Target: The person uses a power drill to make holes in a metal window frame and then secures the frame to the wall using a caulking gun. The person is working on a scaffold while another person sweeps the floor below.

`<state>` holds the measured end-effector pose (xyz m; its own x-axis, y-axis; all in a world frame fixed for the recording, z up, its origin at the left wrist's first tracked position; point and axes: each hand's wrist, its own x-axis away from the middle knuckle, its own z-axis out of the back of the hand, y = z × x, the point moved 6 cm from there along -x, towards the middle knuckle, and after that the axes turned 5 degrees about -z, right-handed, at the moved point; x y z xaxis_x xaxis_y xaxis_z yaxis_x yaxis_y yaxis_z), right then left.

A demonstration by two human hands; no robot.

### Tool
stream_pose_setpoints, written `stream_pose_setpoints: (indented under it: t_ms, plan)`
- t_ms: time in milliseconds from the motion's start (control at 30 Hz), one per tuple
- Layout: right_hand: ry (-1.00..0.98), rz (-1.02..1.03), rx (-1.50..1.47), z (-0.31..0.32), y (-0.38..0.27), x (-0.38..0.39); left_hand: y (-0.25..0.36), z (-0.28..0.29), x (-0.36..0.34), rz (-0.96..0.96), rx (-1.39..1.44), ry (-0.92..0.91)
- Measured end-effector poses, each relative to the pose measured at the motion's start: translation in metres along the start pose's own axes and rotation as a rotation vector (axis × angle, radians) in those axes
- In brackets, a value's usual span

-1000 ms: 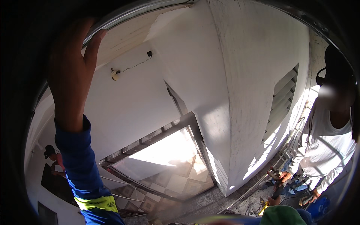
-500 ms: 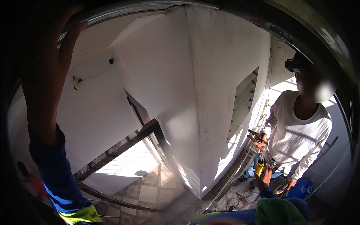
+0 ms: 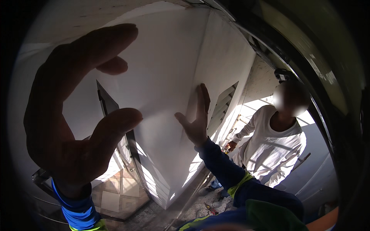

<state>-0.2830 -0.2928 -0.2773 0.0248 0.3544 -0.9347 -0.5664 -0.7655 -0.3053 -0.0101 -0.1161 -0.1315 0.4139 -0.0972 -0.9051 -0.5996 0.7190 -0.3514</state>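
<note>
My left hand (image 3: 73,104) is raised close in front at the left, with its fingers curved and the thumb well apart, nothing between them. My right hand (image 3: 197,121) reaches up near the middle, empty, fingers upright and thumb spread. Behind it are the white wall corner and a slatted opening (image 3: 223,106). A dark metal frame (image 3: 285,57) arches over the upper right, apart from both hands. To the right stands a co-worker in a white long-sleeved shirt (image 3: 266,142). The co-worker's hand (image 3: 231,146) is by a small yellow item that is too small to name.
Below on the left, a dark-framed doorway or opening (image 3: 138,161) shows a tiled floor (image 3: 115,200). Tools or cables (image 3: 210,208) lie on the speckled ground near the co-worker's feet. A green cloth-like shape (image 3: 269,215) is at the lower edge.
My left hand has come off the metal frame at the upper left. My right hand has left the yellow-handled tool by the co-worker and risen to the middle. The view has shifted.
</note>
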Motion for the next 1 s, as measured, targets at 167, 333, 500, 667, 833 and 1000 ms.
stream_pose_setpoints:
  t_ms: [167,333,500,667,833,1000]
  plan:
    - [0.143,-0.023,0.190,-0.031,0.004,0.007,0.063,0.017,0.041,0.092,1.415,0.000]
    - [0.116,-0.101,0.263,-0.032,0.014,0.008,0.076,0.019,0.070,0.001,1.498,0.171]
    - [0.130,-0.142,0.250,-0.035,0.011,0.008,0.054,0.022,0.079,-0.125,1.497,0.207]
    - [0.138,-0.166,0.340,-0.040,0.016,0.010,0.035,0.039,0.094,-0.189,1.391,0.267]
    - [0.159,-0.174,0.331,-0.043,0.023,0.010,0.010,0.015,0.159,0.108,1.117,0.302]
    - [0.190,-0.061,0.337,-0.041,0.021,0.004,0.077,-0.143,0.347,1.370,1.103,0.125]
